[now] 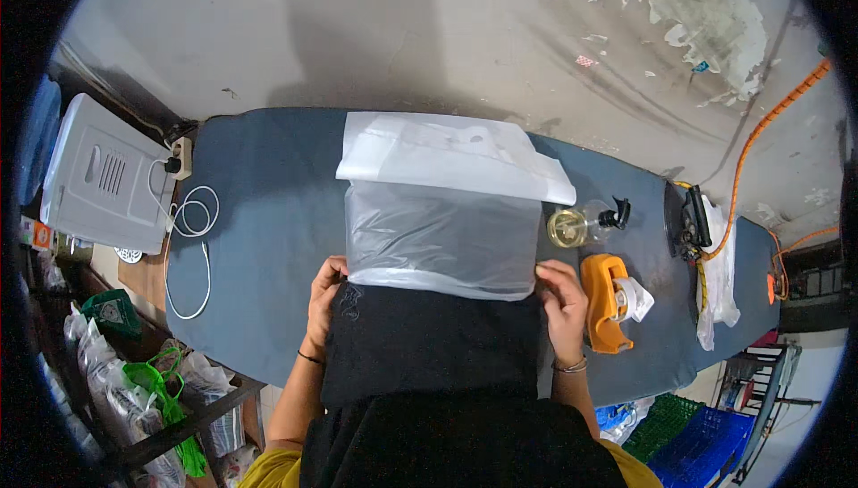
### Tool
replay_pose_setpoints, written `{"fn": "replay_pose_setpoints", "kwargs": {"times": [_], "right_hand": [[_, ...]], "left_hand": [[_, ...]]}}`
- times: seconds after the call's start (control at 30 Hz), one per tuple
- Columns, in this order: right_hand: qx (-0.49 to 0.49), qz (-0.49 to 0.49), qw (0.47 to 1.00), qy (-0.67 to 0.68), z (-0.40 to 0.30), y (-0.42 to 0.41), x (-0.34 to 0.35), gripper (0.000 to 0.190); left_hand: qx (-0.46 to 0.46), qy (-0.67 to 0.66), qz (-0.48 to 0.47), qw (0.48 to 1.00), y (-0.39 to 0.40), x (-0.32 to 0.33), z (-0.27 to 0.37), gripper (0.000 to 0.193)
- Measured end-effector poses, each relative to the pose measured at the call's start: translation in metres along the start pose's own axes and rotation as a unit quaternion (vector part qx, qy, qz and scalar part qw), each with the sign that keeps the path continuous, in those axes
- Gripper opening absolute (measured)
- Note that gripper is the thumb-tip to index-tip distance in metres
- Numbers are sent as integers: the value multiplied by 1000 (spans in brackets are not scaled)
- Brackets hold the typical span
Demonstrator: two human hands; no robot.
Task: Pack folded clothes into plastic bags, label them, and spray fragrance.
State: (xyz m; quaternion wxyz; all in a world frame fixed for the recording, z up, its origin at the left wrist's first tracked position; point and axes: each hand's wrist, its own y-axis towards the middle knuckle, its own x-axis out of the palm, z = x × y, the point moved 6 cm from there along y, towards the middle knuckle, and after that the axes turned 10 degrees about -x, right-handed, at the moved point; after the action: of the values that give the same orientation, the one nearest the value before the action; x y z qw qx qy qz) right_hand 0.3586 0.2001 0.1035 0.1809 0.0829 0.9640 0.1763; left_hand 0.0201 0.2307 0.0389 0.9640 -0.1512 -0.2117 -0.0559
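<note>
A clear plastic bag (446, 240) lies flat across the middle of the grey ironing board, its near edge over a folded black cloth (436, 340). My left hand (326, 293) pinches the bag's and cloth's left edge between thumb and fingers. At the right edge, my right hand (563, 307) grips the bag's near corner beside the cloth. Beyond the bag, a stack of white plastic sheets or bags (449, 153) lies near the wall. How far the cloth reaches inside the bag cannot be told.
Right of my right hand are an orange tape dispenser (598, 307), a spray bottle (576, 225) on its side and, farther off, an iron (694, 223) with an orange-wrapped cord. A white cable (208, 273) lies at the board's left end, near a grey plastic container (107, 173).
</note>
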Motion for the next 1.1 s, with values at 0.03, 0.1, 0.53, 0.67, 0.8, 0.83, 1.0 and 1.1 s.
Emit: {"fn": "replay_pose_setpoints", "kwargs": {"times": [0.03, 0.1, 0.53, 0.67, 0.8, 0.83, 1.0, 1.1], "right_hand": [[19, 14, 999, 39, 19, -9, 6, 30], [1, -3, 1000, -15, 37, -17, 10, 43], [-48, -195, 978, -58, 32, 0, 17, 20], [-130, -102, 976, -144, 39, -2, 18, 20], [-204, 88, 931, -289, 64, -13, 18, 18], [-63, 139, 971, -183, 89, -15, 18, 16], [92, 7, 986, -138, 103, -1, 29, 18], [55, -148, 970, -186, 112, 9, 33, 21]], "left_hand": [[-3, -4, 5, 1000, 1, -5, -5, 9], [1, 24, 3, 1000, 4, -12, -9, 11], [93, 208, 121, 966, -12, -19, -13, 36], [144, 254, 210, 933, -10, -21, -6, 31], [194, 313, 303, 879, 1, -44, -13, 18], [21, 231, 337, 913, 15, -62, -28, 9], [-6, 497, 166, 852, 30, -43, -25, 15], [-49, 486, 3, 873, 34, -29, -24, 26]]}}
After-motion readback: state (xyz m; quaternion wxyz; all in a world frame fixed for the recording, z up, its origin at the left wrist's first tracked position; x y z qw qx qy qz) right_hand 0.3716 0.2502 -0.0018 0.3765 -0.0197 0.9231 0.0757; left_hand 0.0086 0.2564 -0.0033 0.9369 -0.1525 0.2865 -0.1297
